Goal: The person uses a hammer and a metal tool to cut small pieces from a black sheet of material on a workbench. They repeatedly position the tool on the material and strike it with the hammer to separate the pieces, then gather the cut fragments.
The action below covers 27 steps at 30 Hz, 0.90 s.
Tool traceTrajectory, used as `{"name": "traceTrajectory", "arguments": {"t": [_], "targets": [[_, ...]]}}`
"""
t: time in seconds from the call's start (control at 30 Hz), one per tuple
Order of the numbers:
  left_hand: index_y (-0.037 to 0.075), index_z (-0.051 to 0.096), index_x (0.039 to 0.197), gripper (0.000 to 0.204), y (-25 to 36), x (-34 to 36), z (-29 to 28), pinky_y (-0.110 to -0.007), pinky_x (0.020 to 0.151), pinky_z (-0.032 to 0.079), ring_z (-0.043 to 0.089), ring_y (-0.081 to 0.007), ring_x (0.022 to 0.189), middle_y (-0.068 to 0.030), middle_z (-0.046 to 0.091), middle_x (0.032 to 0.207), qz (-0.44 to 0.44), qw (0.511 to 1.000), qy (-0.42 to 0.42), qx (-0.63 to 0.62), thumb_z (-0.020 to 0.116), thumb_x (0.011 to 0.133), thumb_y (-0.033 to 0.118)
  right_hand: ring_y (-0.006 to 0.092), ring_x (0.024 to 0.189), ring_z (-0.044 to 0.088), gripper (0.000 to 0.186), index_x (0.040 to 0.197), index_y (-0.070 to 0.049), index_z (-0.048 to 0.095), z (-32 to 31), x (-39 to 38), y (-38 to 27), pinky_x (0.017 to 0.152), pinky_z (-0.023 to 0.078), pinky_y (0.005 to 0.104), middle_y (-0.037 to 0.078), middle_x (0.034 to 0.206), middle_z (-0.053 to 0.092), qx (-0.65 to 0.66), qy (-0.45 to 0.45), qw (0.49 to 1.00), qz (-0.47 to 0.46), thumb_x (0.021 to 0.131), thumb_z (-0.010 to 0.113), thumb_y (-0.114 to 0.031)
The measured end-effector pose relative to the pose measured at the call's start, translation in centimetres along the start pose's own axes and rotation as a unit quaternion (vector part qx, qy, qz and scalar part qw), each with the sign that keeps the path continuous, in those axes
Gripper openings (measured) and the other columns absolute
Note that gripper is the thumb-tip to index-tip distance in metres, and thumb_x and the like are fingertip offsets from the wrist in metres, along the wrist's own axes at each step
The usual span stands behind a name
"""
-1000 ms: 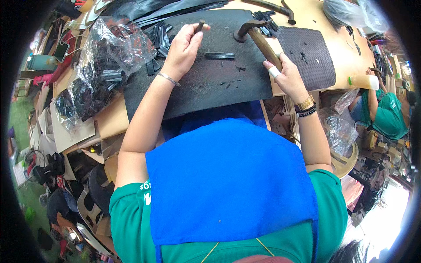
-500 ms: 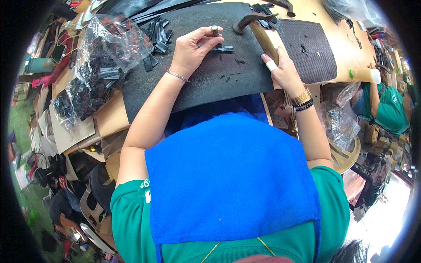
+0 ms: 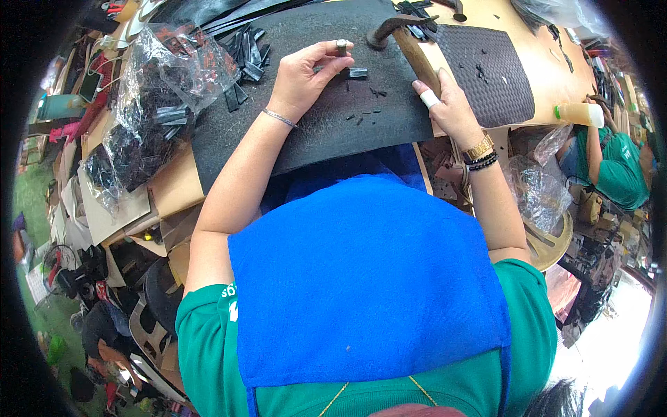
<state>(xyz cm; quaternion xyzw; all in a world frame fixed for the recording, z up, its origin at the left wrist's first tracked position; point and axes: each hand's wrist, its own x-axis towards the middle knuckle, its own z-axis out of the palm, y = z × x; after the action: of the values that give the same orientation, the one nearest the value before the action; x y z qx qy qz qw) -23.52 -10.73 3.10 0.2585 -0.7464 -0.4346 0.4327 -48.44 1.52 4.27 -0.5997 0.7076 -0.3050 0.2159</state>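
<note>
My left hand [image 3: 300, 78] pinches a short metal punch [image 3: 341, 48] upright between thumb and fingers, over a black rubber mat [image 3: 299, 149]. Its lower end is partly hidden by my thumb, close to a short black strip [image 3: 358, 72]. To the right, my right hand [image 3: 453, 108] is wrapped round the wooden handle of a hammer [image 3: 415, 61], and its thumb wears a white wrapping. The hammer's curved dark head is tilted near the mat's far right edge. Small black offcuts [image 3: 377, 92] lie scattered on the mat.
Black strips [image 3: 246, 55] are heaped at the mat's far left, beside a clear plastic bag [image 3: 163, 76] of dark pieces. A woven-textured dark sheet [image 3: 490, 76] lies right of my hammer hand. A bottle [image 3: 580, 114] stands near another person [image 3: 615, 167] at the right.
The hammer and my right hand have shifted only slightly. My left hand keeps the punch in nearly the same place, and the short black strip beside it looks slightly displaced.
</note>
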Motion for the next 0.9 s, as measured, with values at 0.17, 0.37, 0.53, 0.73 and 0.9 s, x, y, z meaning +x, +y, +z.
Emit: {"name": "traceTrajectory", "arguments": {"t": [0.17, 0.37, 0.53, 0.73, 0.9], "targets": [[0.007, 0.07, 0.109, 0.025, -0.3, 0.1, 0.3, -0.024, 0.073, 0.055, 0.069, -0.0107, 0.082, -0.0055, 0.072, 0.093, 0.018, 1.0, -0.003, 0.011, 0.073, 0.084, 0.013, 0.0253, 0.068, 0.057, 0.044, 0.096, 0.003, 0.052, -0.1, 0.1, 0.3, 0.065, 0.047, 0.0367, 0.015, 0.075, 0.056, -0.001, -0.015, 1.0, 0.019, 0.091, 0.065, -0.038], [0.006, 0.069, 0.106, 0.025, -0.7, 0.1, 0.7, -0.026, 0.072, 0.055, 0.07, -0.0138, 0.081, -0.0077, 0.072, 0.091, 0.051, 0.996, 0.007, 0.074, 0.074, 0.083, 0.014, 0.0073, 0.054, 0.05, 0.033, 0.103, -0.003, 0.056, -2.9, -0.1, -3.8, 0.049, 0.043, 0.0238, 0.002, 0.071, 0.054, 0.163, -0.063, 0.982, 0.07, 0.093, 0.065, -0.033], [0.005, 0.069, 0.104, 0.023, -0.7, 0.0, 0.7, -0.026, 0.071, 0.056, 0.07, -0.0153, 0.081, -0.0088, 0.072, 0.092, 0.037, 0.997, 0.013, 0.071, 0.074, 0.083, 0.014, 0.0153, 0.064, 0.055, 0.034, 0.107, -0.003, 0.055, -6.3, -0.3, -8.4, 0.06, 0.047, 0.0307, 0.006, 0.073, 0.056, 0.082, -0.054, 0.994, -0.041, 0.094, 0.063, -0.033], [0.005, 0.068, 0.104, 0.023, -0.7, -0.1, 0.8, -0.027, 0.072, 0.056, 0.071, -0.0154, 0.083, -0.0089, 0.072, 0.092, 0.041, 0.997, 0.013, 0.065, 0.073, 0.084, 0.014, 0.0263, 0.08, 0.061, 0.036, 0.117, -0.003, 0.054, -7.9, -0.5, -9.9, 0.077, 0.049, 0.035, 0.017, 0.091, 0.063, -0.013, -0.127, 0.991, -0.03, 0.093, 0.063, -0.029], [0.004, 0.069, 0.104, 0.022, -0.5, -0.1, 0.8, -0.027, 0.072, 0.056, 0.07, -0.016, 0.081, -0.0093, 0.072, 0.092, 0.065, 0.996, 0.019, 0.056, 0.073, 0.084, 0.013, 0.0074, 0.066, 0.053, 0.028, 0.115, -0.002, 0.054, -8.9, 0.1, -11.5, 0.06, 0.044, 0.0225, 0.002, 0.081, 0.057, 0.302, 0.015, 0.938, -0.167, 0.097, 0.059, -0.023]]}}
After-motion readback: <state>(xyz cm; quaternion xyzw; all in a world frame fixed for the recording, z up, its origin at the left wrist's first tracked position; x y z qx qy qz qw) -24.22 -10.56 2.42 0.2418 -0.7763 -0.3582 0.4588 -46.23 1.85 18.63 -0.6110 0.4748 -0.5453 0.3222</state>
